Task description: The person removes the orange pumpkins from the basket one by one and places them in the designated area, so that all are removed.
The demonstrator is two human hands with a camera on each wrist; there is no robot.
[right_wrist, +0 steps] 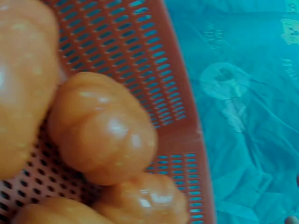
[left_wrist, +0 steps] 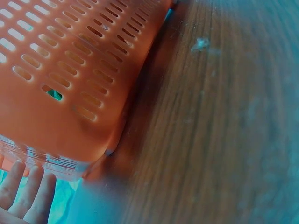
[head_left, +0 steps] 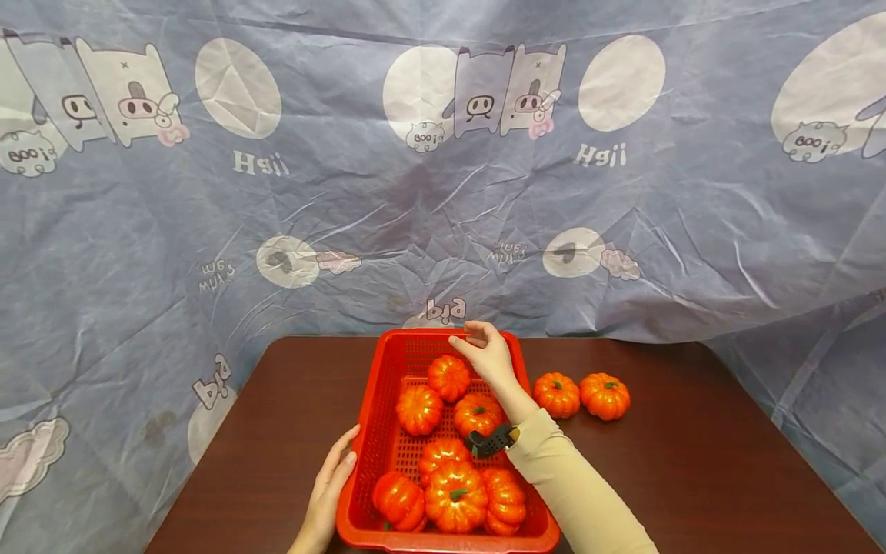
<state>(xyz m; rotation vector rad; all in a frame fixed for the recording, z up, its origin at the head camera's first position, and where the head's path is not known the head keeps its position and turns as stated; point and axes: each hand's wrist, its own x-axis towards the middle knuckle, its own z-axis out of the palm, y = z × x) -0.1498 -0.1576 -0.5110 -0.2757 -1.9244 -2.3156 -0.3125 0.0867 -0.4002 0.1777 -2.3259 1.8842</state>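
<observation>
A red plastic basket [head_left: 368, 431] with slotted walls holds several small orange pumpkins [head_left: 419, 409]. My left hand [head_left: 325, 488] rests on its left side; in the left wrist view the extended fingers [left_wrist: 39, 198] lie by the slotted wall. Over the far right part of the basket is my right hand [head_left: 490, 355], with bent fingers and nothing visible between them. In the right wrist view, glossy pumpkins [right_wrist: 105, 128] sit close together inside the basket, and only small bits of fingers show at the right edge.
Two more pumpkins, a left one [head_left: 556, 395] and a right one [head_left: 605, 396], stand on the brown table [head_left: 664, 469] right of the basket. A grey-blue printed cloth [head_left: 388, 208] hangs behind the table. The right wrist carries a black strap device [head_left: 490, 441].
</observation>
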